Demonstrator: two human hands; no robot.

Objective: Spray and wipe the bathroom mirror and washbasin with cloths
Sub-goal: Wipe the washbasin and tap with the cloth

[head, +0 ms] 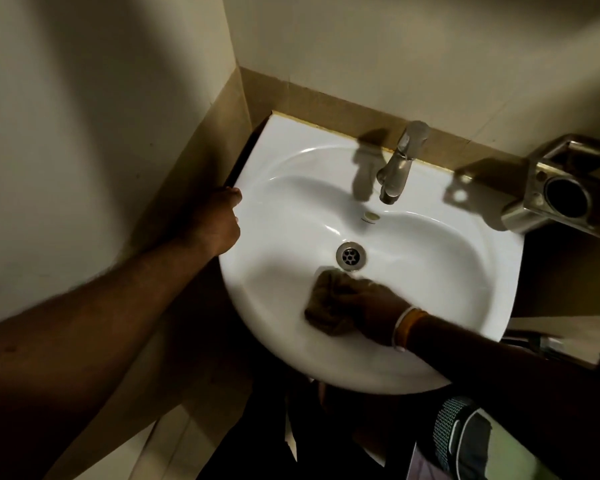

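Your right hand (374, 311) has its fingers curled over a brown cloth (329, 304), bunched and pressed flat against the bowl of the washbasin (430, 258). Fingertips are blurred, so the exact grip is hard to read, but the cloth is clearly held under them. Just ahead of the fingers sits the drain (350, 256), nearly touching the cloth's far edge. Bangles (407, 325) ride on the wrist behind the hand.

Your left hand (219, 223) grips the basin's left rim, fingers wrapped over the edge and hidden beyond it, thumb on top. Looks like bracing.

Handling, as a judgement: the cloth is soft, light and limp, so keep it wadded under the palm rather than pinched at a corner, or it will drag and fold. The glazed basin is hard, fixed and probably slick when wet, so press down while sweeping.

Further out from the fingers, the tap (397, 164) stands at the back rim, beyond the drain. A metal holder (561, 188) is mounted well off to the right. No mirror or spray bottle in view.
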